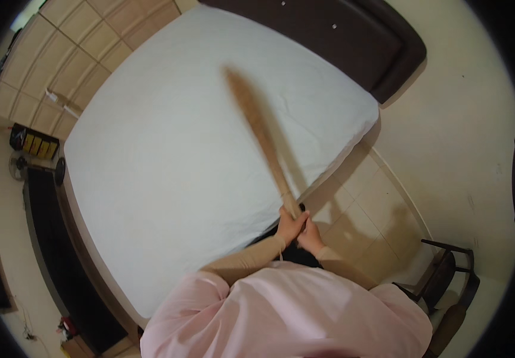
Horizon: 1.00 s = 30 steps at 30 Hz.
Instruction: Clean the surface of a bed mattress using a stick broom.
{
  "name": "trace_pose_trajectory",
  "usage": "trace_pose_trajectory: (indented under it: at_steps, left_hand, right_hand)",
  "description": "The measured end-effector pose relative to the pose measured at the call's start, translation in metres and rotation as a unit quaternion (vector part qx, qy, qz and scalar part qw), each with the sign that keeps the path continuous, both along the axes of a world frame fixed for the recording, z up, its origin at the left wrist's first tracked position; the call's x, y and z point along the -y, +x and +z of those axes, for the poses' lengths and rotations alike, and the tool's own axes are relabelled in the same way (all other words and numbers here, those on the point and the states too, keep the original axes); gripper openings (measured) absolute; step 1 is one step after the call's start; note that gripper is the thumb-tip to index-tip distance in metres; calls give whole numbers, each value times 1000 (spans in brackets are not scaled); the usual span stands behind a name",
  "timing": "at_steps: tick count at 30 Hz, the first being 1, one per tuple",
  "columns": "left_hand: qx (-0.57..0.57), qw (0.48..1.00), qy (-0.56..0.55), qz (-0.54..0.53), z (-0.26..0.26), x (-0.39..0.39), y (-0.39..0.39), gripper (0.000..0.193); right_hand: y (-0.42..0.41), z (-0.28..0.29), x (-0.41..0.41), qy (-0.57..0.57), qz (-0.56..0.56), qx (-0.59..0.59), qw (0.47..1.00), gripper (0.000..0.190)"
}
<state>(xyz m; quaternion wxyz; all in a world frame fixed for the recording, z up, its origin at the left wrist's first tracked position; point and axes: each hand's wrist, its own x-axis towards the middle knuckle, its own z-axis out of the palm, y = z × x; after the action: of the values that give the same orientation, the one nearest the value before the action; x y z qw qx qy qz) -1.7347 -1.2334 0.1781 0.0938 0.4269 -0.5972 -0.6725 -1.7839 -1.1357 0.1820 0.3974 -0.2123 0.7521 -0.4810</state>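
Observation:
Both of my hands grip the lower end of a long brown stick broom (262, 134), which is blurred toward its far tip. My left hand (289, 227) wraps around it just above my right hand (311, 238), and the two touch. The broom slants up and to the left, over a mattress covered with a white sheet (159, 147). Its shadow falls on the sheet beside it. Whether the tip touches the sheet, I cannot tell. Light creases run across the sheet near the broom and along its near edge.
A dark padded headboard (351, 40) borders the bed at upper right. Tiled floor (355, 219) lies at right, with a dark wooden chair (445, 277) by the wall. A long black low cabinet (65, 255) and a fan (19, 166) stand left of the bed.

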Motion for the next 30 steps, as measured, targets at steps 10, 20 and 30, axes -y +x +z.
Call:
trace_pose_trajectory:
  at_steps: [10, 20, 30]
  left_hand:
    - [181, 974, 123, 54, -75, -48, 20, 74]
    - [146, 882, -108, -434, -57, -156, -140, 76]
    - [97, 977, -67, -176, 18, -262, -116, 60]
  right_hand:
    - [12, -5, -68, 191, 146, -78, 968, 65]
    - [-42, -19, -180, 69, -265, 47, 961, 42]
    - [-70, 10, -284, 47, -140, -61, 987, 64]
